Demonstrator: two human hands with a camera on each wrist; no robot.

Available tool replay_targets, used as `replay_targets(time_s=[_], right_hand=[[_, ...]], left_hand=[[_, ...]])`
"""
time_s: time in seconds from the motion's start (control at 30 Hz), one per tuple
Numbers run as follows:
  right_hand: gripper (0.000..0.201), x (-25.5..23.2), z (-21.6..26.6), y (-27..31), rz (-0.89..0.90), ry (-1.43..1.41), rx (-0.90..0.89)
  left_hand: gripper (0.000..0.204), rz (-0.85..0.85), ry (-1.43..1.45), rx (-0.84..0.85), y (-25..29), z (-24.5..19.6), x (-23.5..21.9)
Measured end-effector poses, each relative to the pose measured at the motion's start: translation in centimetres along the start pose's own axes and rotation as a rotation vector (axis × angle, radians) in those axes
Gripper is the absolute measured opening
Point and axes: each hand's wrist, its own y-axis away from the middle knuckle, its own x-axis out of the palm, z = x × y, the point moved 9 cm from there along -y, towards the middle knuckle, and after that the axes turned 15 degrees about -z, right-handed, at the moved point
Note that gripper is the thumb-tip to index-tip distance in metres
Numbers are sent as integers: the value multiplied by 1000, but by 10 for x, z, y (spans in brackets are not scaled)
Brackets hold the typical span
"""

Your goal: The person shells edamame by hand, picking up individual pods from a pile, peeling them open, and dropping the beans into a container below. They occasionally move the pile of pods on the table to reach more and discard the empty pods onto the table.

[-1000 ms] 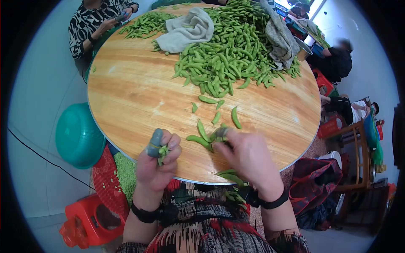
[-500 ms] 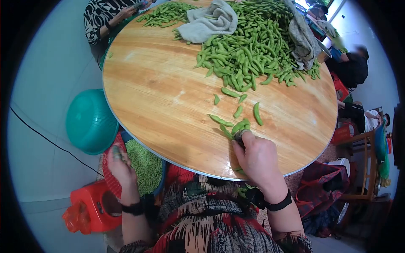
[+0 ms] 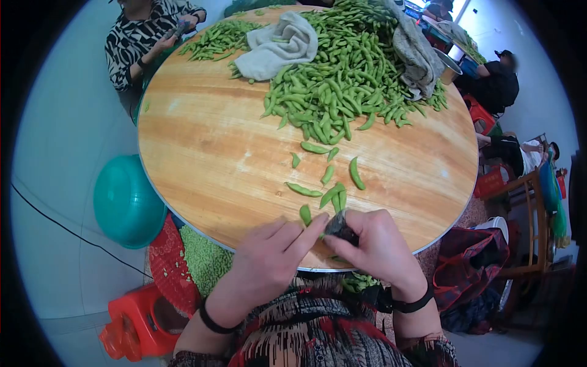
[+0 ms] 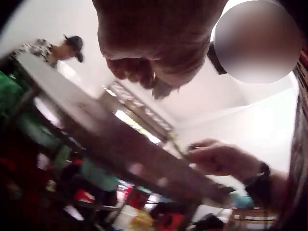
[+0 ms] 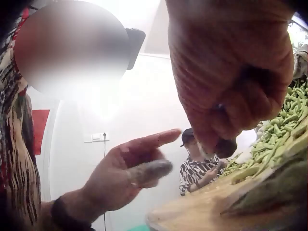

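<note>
In the head view my right hand [image 3: 382, 248] is low over the near edge of a round wooden table [image 3: 202, 147], thumb and a dark-covered finger pinched together. A green edamame pod [image 4: 177, 146] juts from its fingertips in the left wrist view. My left hand [image 3: 263, 263] reaches in from the left, its fingertips close to the right hand's. With its index finger stretched out and a grey cover [image 5: 156, 169] on its thumb, it holds nothing in the right wrist view. Several loose pods [image 3: 356, 174] lie just beyond the hands.
A big heap of pods [image 3: 324, 98] fills the far side, with a pale cloth [image 3: 278, 49] and a grey cloth [image 3: 416, 55] on it. Shelled beans [image 3: 208, 257] fill a tub at lower left, near a teal basin [image 3: 129, 202] and red stool [image 3: 143, 321]. Another person [image 3: 147, 37] sits opposite.
My left hand went down to the bean tub at the left, then came back beside the right hand; the beans it held are gone. The right hand stayed by the loose pods.
</note>
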Motion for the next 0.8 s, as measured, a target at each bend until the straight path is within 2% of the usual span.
replay_targets(time_s=[0.03, 0.1, 0.13, 0.17, 0.2, 0.23, 0.27, 0.3, 0.33, 0.4, 0.53, 0.63, 0.7, 0.73, 0.8], right_hand=[[22, -3, -1, 1, 0, -86, 29], [20, -9, -4, 5, -3, -263, 89], [17, -11, -14, 7, -41, -462, 226], [17, -14, -17, 7, -54, -466, 228], [19, -11, -26, 9, -16, -577, 336], [23, -7, -34, 12, 22, -689, 444], [24, 3, -32, 18, 109, -779, 496], [24, 6, -36, 22, 100, -787, 496], [23, 14, -35, 26, 152, -848, 466], [25, 19, -32, 28, 211, -903, 463], [25, 24, -40, 30, 220, -939, 465], [25, 22, -45, 29, 197, -847, 494], [24, 5, -41, 22, 23, -548, 272], [24, 6, -41, 23, 19, -549, 270], [22, 20, -48, 30, 74, -824, 435]], left_hand=[[39, 1, 3, 12, -3, -1, 8], [26, -17, 70, -214, -7, 18, 20], [26, -10, 73, -201, -12, 17, 23], [19, 34, 474, -739, 0, 47, 39], [13, 81, 872, -1278, 25, 57, 63], [13, 93, 865, -1270, 24, 57, 69], [10, -57, 1043, -1257, 22, 58, 74], [10, -211, 1219, -1236, 19, 58, 76], [10, -203, 1214, -1234, 18, 55, 82], [8, -426, 1203, -1246, 18, 59, 82], [7, -445, 1175, -1259, 20, 56, 90], [8, -490, 1133, -1262, 22, 55, 90], [7, -494, 1013, -1029, 16, 53, 82], [7, -491, 1014, -1025, 17, 54, 83], [5, -428, 1097, -922, 12, 48, 83]])
